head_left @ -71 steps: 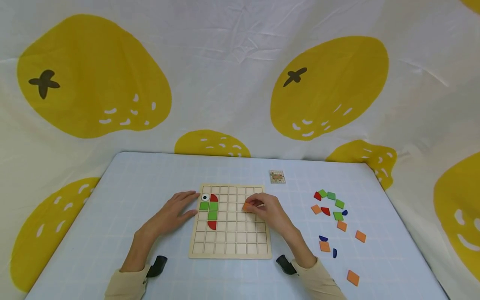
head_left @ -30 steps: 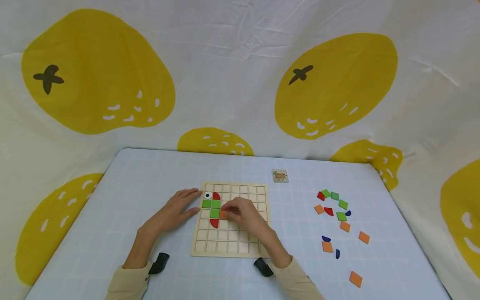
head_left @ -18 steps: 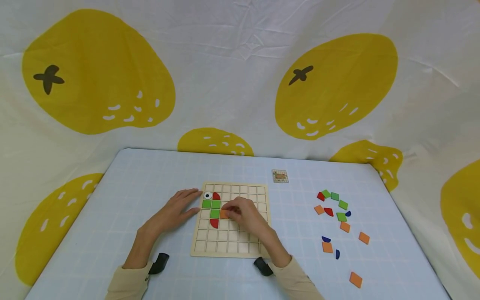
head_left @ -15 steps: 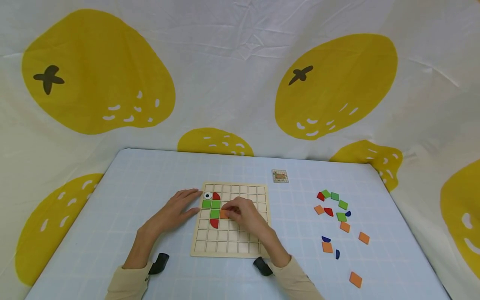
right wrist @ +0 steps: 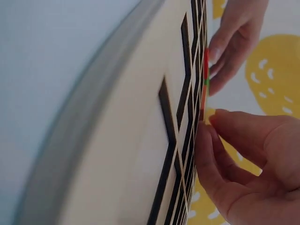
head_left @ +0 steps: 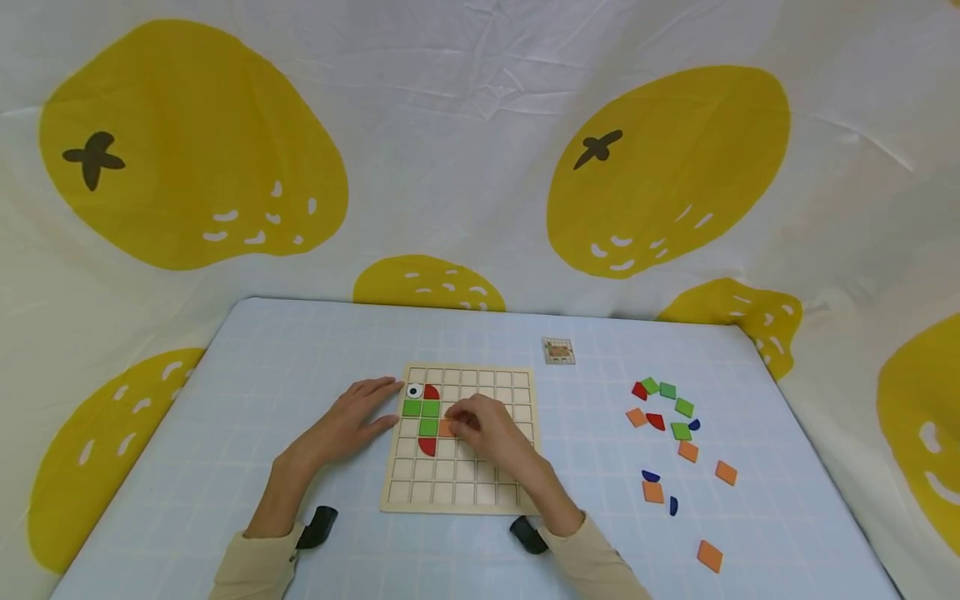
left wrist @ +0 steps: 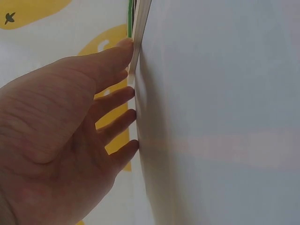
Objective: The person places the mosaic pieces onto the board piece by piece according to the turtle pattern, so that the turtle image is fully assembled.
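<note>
A wooden grid board (head_left: 459, 510) lies on the table, with a round eye tile (head_left: 414, 391), red quarter-round tiles (head_left: 427, 447) and green square tiles (head_left: 428, 427) in its left cells. Beside the lower green tile, an orange square tile (head_left: 446, 427) sits in a cell. My right hand (head_left: 487, 429) has its curled thumb and index finger at that orange tile's right edge, partly covering it. In the right wrist view, those fingertips meet close to the board surface. My left hand (head_left: 352, 421) rests flat with its fingertips against the board's left edge, fingers spread and nearly straight.
Loose orange tiles (head_left: 726, 472), green tiles (head_left: 684, 407), red tiles (head_left: 655, 422) and blue half-round tiles (head_left: 673, 506) are scattered on the table to the right. Behind the board lies a small picture card (head_left: 558, 351). A lemon-print cloth (head_left: 450, 167) hangs behind the table.
My right hand carried the orange tile leftward from the board's right side to the cell beside the green tile. Since then it has barely moved, shifting slightly right. The left hand stays put.
</note>
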Available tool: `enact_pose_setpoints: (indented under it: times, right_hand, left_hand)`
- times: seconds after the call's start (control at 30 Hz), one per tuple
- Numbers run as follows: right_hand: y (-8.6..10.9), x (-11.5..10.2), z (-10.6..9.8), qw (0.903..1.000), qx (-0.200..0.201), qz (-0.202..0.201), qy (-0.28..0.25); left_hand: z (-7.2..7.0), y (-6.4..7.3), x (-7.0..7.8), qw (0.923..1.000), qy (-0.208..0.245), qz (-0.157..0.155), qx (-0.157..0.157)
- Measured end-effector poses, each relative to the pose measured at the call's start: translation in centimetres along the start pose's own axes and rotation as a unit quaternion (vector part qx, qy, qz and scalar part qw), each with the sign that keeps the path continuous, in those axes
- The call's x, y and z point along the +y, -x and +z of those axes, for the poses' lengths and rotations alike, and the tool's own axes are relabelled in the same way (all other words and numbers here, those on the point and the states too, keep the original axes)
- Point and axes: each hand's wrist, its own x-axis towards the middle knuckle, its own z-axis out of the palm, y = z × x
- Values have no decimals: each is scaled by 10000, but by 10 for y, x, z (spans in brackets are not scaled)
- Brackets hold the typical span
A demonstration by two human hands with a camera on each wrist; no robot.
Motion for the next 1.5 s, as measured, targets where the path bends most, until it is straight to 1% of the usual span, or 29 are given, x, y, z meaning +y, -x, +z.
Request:
enact_pose_setpoints:
  times: [0.1, 0.3, 0.6, 0.83, 1.0, 1.2, 1.33, 1.5]
  right_hand:
    - [4, 1, -3, 10000, 55, 25, -31]
    - [17, 6, -14, 9996, 243, -69, -88]
    - [40, 23, -32, 9977, 649, 157, -124]
    - [56, 37, -49, 9932, 1042, 519, 25]
    - [65, 47, -63, 9864, 1307, 967, 235]
    - [77, 61, -79, 9779, 1565, 1276, 548]
    - [86, 71, -90, 9714, 1688, 1531, 661]
    - [96, 83, -106, 9641, 1704, 1921, 679]
  left_hand:
    - [0, 0, 0, 10000, -2, 6, 7]
    - [0, 1, 1, 10000, -38, -22, 28]
    - [0, 2, 1, 10000, 6, -33, 21]
    - [0, 2, 1, 10000, -21, 17, 36]
    - [0, 2, 1, 10000, -51, 22, 45]
    - [-1, 3, 2, 10000, -60, 19, 53]
    - [0, 3, 2, 9999, -81, 38, 76]
    - [0, 3, 3, 10000, -45, 22, 78]
